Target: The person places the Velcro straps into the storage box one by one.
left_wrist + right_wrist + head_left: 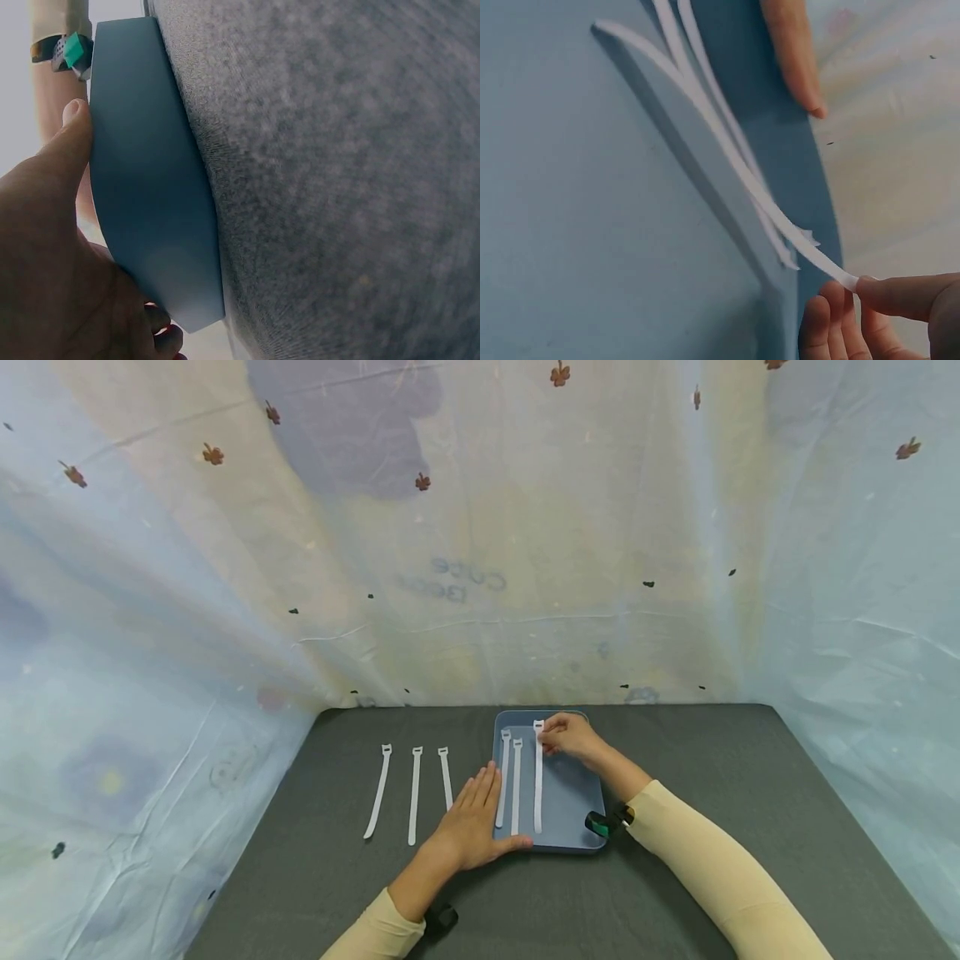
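Note:
My right hand pinches a white cable tie near its slotted head, over the blue-grey tray. In the right wrist view that cable tie bows upward and casts a shadow on the tray floor. Two more white cable ties lie in the tray, a left one and a middle one. My left hand rests along the tray's left edge with its fingers straight, the thumb by the front rim. The left wrist view shows this hand against the tray's outer wall.
Left of the tray, three white cable ties lie apart on the dark grey table: an outer one, a second and a third, partly behind my left hand. A patterned curtain hangs around the table.

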Demonstrator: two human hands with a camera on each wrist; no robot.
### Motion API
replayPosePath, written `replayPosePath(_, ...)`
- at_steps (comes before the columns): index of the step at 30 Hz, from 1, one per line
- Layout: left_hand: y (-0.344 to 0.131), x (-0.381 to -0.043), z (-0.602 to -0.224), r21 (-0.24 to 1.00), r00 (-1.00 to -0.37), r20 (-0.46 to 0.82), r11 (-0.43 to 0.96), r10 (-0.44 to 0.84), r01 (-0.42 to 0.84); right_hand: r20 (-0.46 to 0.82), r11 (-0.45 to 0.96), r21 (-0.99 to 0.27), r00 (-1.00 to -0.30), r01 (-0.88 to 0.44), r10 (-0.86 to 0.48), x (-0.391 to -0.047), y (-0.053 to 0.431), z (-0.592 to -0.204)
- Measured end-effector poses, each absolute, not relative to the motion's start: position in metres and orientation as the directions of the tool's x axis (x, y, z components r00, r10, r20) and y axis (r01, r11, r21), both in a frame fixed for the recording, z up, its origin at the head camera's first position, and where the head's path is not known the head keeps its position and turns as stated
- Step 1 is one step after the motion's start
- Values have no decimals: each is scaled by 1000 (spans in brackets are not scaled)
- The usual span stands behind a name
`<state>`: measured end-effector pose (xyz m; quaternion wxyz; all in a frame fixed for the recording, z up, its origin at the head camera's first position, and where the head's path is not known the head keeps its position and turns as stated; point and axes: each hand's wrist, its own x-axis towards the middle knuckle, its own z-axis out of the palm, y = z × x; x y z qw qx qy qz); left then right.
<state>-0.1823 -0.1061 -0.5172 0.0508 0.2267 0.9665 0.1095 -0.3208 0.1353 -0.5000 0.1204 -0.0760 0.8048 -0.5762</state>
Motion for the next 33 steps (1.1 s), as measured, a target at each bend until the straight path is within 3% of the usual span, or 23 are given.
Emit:
replayPosePath(13, -107, -182, -518, 230, -890, -52, 873, 453, 430, -165, 357, -932, -950, 63, -264, -327, 124, -510)
replayPosePath(33, -107, -182, -515, 242, -890, -61, 872, 451, 426, -65, 438, -898, -978, -30, -200, -329, 117, -525)
